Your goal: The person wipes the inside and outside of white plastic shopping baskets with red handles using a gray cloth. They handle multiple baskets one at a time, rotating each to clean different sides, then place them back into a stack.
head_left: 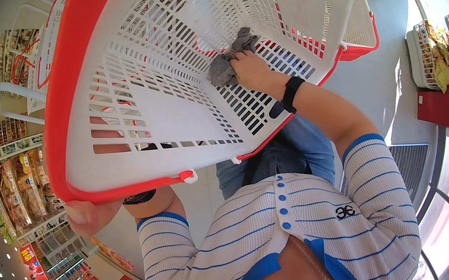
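Observation:
A white plastic shopping basket (179, 116) with a red rim is tilted towards me, its slotted interior in view. My left hand (86, 217) grips the basket at its lower left corner, the thumb under the red rim. Some of its fingers show through the slots in the side wall. Inside the basket, my right hand (251, 70) presses a crumpled grey cloth (224, 70) against the slotted wall near the inner corner. A black band (293, 93) circles the right wrist. A thin red handle (267, 138) hangs along the basket's near edge.
Another white and red basket (359, 35) shows behind, at the right. White tubular rails (15, 86) stand at the left, beside more baskets. Shelves of packaged goods (18, 188) line the left. White wire baskets (426, 56) of packets rest on a red stand (443, 109) at right.

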Demonstrator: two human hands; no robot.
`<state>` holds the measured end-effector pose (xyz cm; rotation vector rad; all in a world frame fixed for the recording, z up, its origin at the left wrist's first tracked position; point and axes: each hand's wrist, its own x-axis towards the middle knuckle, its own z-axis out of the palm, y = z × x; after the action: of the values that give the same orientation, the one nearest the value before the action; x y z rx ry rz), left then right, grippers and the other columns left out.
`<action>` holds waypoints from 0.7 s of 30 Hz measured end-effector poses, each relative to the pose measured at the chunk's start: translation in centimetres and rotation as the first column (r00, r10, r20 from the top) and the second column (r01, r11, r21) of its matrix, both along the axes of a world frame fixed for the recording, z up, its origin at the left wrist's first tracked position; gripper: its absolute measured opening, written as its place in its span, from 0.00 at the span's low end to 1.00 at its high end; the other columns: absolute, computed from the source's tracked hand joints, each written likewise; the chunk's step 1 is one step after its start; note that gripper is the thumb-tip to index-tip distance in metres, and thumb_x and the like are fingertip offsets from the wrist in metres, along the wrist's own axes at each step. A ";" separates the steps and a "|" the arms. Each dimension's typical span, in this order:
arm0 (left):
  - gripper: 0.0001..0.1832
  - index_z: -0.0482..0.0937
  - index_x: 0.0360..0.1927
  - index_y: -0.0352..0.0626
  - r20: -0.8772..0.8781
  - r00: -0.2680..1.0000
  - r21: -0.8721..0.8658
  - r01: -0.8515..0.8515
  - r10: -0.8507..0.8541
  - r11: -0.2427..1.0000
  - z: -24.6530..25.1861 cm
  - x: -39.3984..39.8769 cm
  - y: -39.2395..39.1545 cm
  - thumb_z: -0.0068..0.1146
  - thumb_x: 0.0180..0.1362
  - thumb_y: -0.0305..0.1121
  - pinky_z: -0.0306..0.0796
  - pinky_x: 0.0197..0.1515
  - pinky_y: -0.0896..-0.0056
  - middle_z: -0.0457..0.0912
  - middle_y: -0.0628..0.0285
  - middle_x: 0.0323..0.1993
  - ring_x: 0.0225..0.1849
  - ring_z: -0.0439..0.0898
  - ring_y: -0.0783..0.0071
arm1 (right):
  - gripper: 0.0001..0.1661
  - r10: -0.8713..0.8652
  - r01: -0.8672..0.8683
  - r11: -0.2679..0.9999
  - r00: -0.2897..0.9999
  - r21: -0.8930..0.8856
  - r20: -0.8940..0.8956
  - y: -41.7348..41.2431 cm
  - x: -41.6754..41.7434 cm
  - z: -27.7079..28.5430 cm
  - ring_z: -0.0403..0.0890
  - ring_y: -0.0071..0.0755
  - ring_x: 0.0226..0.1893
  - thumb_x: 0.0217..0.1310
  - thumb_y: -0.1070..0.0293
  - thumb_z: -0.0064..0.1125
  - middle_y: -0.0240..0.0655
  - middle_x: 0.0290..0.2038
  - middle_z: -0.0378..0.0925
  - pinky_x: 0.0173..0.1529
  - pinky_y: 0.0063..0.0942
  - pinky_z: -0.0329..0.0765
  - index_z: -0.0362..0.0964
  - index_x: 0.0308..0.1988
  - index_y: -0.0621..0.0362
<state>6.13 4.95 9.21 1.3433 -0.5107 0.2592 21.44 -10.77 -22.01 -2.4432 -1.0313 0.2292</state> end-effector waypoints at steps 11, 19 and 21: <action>0.38 0.61 0.62 0.29 -0.011 0.959 0.315 -0.266 0.283 0.911 -1.3 2.1 -3.5 0.47 0.54 0.49 0.69 0.55 0.52 0.70 0.42 0.57 0.56 0.73 0.52 | 0.19 0.306 -0.265 0.933 0.940 0.245 -0.149 0.3 -4.7 2.0 0.73 0.43 0.50 0.47 0.74 0.54 0.38 0.44 0.76 0.51 0.35 0.74 0.74 0.44 0.58; 0.38 0.61 0.62 0.29 -0.045 0.944 0.393 -0.285 0.328 0.874 -2.8 4.1 -4.5 0.47 0.53 0.49 0.69 0.55 0.53 0.70 0.43 0.57 0.56 0.72 0.53 | 0.14 -0.301 0.271 0.953 0.901 0.137 0.312 -2.8 2.6 -1.2 0.71 0.44 0.51 0.48 0.67 0.57 0.39 0.42 0.74 0.52 0.38 0.72 0.74 0.38 0.59; 0.38 0.61 0.61 0.29 -0.055 0.937 0.409 -0.295 0.346 0.863 -2.6 4.1 -4.3 0.48 0.53 0.49 0.69 0.55 0.53 0.70 0.44 0.57 0.56 0.72 0.53 | 0.14 -0.276 0.240 0.946 0.948 0.216 0.155 -0.7 1.6 -2.1 0.72 0.44 0.49 0.48 0.65 0.58 0.39 0.40 0.76 0.53 0.38 0.71 0.75 0.37 0.58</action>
<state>10.21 0.68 6.60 1.8337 -0.2308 0.3539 23.07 -11.43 -24.14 -2.4185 -0.7507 -0.1803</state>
